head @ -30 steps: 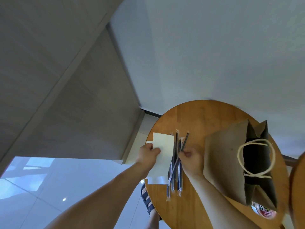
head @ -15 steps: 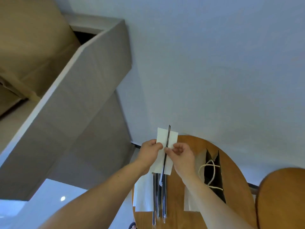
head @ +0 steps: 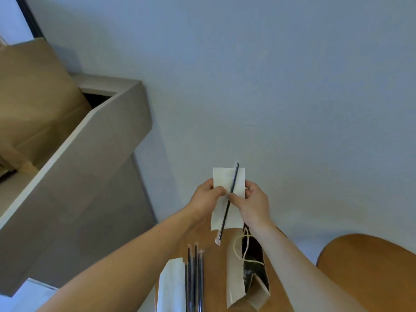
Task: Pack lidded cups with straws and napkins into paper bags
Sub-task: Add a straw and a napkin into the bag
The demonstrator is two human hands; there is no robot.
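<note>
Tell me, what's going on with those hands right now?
Left hand pinches napkin; right hand pinches straw against it. Paper bag open on table below. Nothing between them.

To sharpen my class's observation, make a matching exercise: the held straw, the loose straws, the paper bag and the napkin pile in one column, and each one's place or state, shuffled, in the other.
1 held straw
2 loose straws
3 paper bag
4 napkin pile

A open, rope handles showing
B at the table's left edge
C pinched against a napkin by the left hand and right hand
D lying between napkin pile and paper bag

Pairs: 1-C, 2-D, 3-A, 4-B
</note>
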